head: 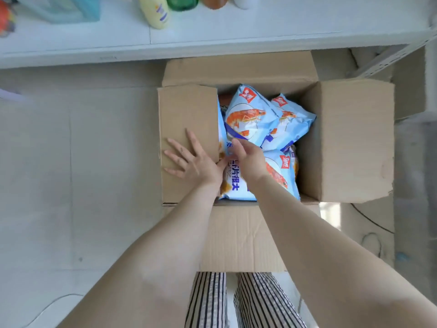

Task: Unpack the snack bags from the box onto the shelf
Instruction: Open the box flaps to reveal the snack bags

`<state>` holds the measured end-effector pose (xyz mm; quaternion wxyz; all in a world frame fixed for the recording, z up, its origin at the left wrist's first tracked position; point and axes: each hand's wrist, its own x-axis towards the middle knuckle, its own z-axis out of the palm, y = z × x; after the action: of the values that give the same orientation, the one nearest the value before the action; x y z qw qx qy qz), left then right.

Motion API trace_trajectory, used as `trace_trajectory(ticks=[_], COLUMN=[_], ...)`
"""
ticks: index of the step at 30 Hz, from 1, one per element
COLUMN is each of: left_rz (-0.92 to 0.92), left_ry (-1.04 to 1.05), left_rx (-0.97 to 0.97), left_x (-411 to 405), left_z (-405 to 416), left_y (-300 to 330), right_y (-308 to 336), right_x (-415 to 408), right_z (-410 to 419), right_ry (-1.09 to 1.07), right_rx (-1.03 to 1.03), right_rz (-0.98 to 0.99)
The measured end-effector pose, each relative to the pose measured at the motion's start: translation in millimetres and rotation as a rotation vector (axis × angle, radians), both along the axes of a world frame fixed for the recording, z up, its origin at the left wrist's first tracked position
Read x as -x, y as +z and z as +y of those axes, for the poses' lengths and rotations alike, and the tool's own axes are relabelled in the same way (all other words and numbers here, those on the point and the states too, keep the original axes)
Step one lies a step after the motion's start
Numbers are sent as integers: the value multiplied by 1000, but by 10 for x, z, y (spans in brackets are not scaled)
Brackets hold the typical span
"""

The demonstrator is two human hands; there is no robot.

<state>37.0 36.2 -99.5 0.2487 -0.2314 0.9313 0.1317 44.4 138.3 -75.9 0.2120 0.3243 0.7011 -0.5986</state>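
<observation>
We stand over the open box [345,138] on the floor, just below the white shelf [212,31]. Our left hand [189,159] lies flat on the left flap [186,114], fingers spread and straight, pressing it aside. Our right hand [248,159] reaches into the opening and rests on the nearest bag [238,185]; its grip is hidden under the palm, so we cannot tell whether the fingers have closed on the bag or only touch it.

All the snack bags are in the box, none on the shelf. We count at least three: the near one under our right hand, a centre bag [248,114] and a right bag [290,124] behind it.

We judge the risks to be these. The left flap covers part of the opening, so if our left hand lets go, it could swing back over the bags. The puffy bags overlap, so lifting one may drag a neighbour out, and a hard squeeze could crush the crisps. The shelf already holds bottles [156,10], which a carelessly placed bag might topple.

Each bag is pale blue with an orange prawn picture and a red logo tag too blurred to read. The near bag shows large Chinese characters and the letters "CRISP".
</observation>
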Motion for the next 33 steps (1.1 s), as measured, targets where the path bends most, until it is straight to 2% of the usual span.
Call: trace_trajectory(ticks=[4,11,15,19,21,23,25,28,30,32,33], left_rz=[64,172,178,164,137,115,85,97,187,329,382], left_ry=[0,-13,23,224,319,398,434,566,687,764,751], left_rx=[-147,-364,-534,-794,-948,-1134,-1235,-1239,-1176,-956,-781], left_x=[-105,-195,-217,-228,-222,-208,-180,-175,-214,-233,-225], left_z=[-125,-441,-662,-926,-1106,-1329,-1593,-2041,-2280,-2425,-2462], left_y=[-61,76,245,521,643,771,889,909,797,597,458], right_y=[-119,-42,142,292,332,352,312,215,119,-6,-58], right_x=[61,142,225,368,436,505,569,658,684,689,689], right_z=[-127,-203,-342,-576,-723,-901,-1105,-1422,-1582,-1699,-1745], right_ry=[-54,15,3,-21,26,138,290,440,552,599,593], right_rx=[52,-53,119,357,374,310,165,-236,-498,-584,-595], right_rz=[-37,49,73,57,47,74,138,139,59,2,-29])
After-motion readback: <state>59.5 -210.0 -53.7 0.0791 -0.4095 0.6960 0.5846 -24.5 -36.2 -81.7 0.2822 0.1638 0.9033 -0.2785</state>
